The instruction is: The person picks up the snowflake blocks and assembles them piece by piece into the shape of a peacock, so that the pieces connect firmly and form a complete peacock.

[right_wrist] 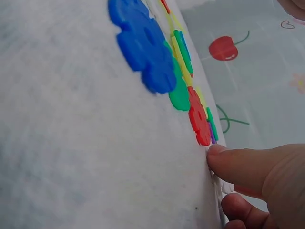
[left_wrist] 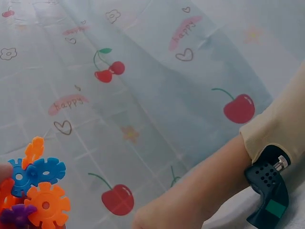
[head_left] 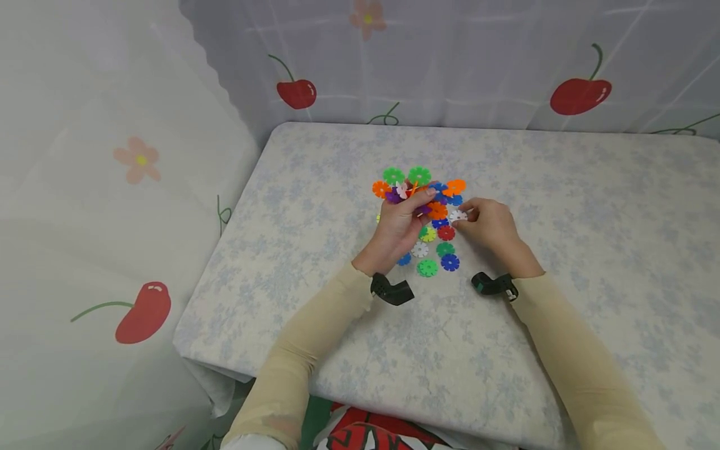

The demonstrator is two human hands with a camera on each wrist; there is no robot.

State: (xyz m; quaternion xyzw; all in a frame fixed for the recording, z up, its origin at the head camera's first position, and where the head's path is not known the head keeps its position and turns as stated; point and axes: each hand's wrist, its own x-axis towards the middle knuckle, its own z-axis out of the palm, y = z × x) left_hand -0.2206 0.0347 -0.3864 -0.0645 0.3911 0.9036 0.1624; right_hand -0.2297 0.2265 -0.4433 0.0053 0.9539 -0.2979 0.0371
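Note:
My left hand (head_left: 398, 224) grips a cluster of interlocked flower-shaped plastic discs (head_left: 437, 211) in orange, blue, purple and green, raised over the table. Part of that cluster, with an orange disc (left_wrist: 47, 206) in front, shows at the lower left of the left wrist view. Just right of it, my right hand (head_left: 496, 224) pinches a white notched disc (head_left: 458, 215) between thumb and fingers. In the right wrist view, the thumb (right_wrist: 248, 167) covers most of the white disc. Nearby lies a red disc (right_wrist: 198, 117).
Loose discs lie under and in front of the hands, among them a dark blue one (head_left: 450, 262), a light green one (head_left: 427, 268) and a white one (head_left: 419, 249). A pale floral cloth covers the table (head_left: 281, 250). A cherry-print curtain (head_left: 450, 62) hangs behind its far edge.

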